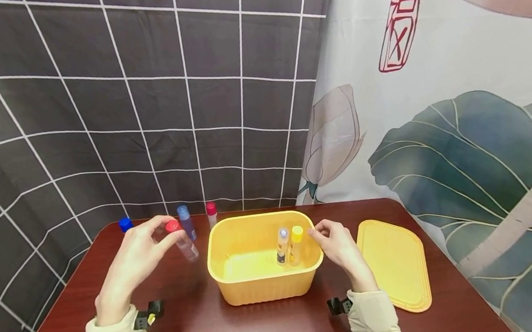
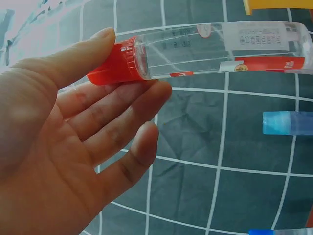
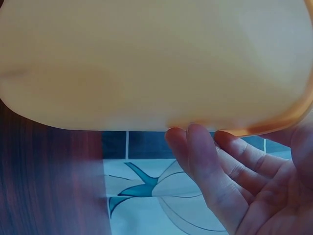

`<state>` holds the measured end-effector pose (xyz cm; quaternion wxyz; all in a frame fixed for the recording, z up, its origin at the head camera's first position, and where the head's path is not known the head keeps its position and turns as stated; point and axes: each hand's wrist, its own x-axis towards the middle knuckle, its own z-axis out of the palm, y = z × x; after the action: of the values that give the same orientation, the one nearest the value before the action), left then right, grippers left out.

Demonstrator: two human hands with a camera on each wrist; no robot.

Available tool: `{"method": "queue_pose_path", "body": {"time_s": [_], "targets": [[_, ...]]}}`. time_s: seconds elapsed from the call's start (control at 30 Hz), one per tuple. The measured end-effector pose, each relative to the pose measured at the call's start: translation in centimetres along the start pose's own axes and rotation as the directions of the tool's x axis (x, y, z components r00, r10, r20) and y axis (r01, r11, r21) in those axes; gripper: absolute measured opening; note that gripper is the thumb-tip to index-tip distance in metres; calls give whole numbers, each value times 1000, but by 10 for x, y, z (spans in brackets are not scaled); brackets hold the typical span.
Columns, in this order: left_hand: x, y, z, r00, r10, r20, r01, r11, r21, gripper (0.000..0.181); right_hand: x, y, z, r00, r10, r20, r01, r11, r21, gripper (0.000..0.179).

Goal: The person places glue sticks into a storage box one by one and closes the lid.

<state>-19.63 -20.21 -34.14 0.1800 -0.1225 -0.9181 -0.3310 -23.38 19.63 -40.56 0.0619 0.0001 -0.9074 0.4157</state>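
Two bottles (image 1: 282, 247) stood in yellow box (image 1: 267, 289). L hand (image 1: 136, 254) pinched red-capped bottle (image 1: 187, 247) by cap (image 1: 173, 226), left of box; R hand (image 1: 338, 244) gripped box rim (image 1: 266, 278). Step: prob. transfer; next move likely needed lift over rim.

Gridded cloth (image 1: 156, 107), lotus-print cloth (image 1: 453, 134) behind brown table (image 1: 271, 329).
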Motion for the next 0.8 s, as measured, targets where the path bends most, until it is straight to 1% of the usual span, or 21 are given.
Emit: {"method": "queue_pose_path", "body": {"time_s": [0.13, 0.27, 0.37, 0.47, 0.53, 0.63, 0.73, 0.8], "targets": [[7, 8, -4, 1000, 15, -7, -15, 999, 29, 31, 0, 0, 1, 1000, -3, -4, 3, 1000, 6, 20], [16, 17, -5, 999, 49, -23, -48, 998, 44, 27, 0, 1, 1, 1000, 2, -7, -2, 1000, 6, 19], [22, 25, -5, 998, 56, -32, -55, 997, 51, 30, 0, 1, 1, 1000, 1, -4, -1, 1000, 8, 19], [28, 32, -3, 999, 49, -18, -48, 998, 42, 34, 0, 1, 2, 1000, 2, -6, -2, 1000, 10, 19], [32, 36, 1, 999, 47, 0, -47, 999, 21, 35, 0, 1, 2, 1000, 5, -7, -5, 1000, 14, 19], [40, 41, 11, 997, 67, 37, -65, 997, -36, 33, -1, 2, 2, 1000, 11, -7, -11, 1000, 21, 19], [47, 44, 23, 992, 93, 80, -83, 989, -119, 27, -1, 1, 2, 1000, 18, -4, -18, 999, 29, 18], [52, 46, 33, 989, 103, 107, -86, 985, -150, 25, 0, 1, 2, 1000, 20, -3, -20, 999, 32, 18]]}}
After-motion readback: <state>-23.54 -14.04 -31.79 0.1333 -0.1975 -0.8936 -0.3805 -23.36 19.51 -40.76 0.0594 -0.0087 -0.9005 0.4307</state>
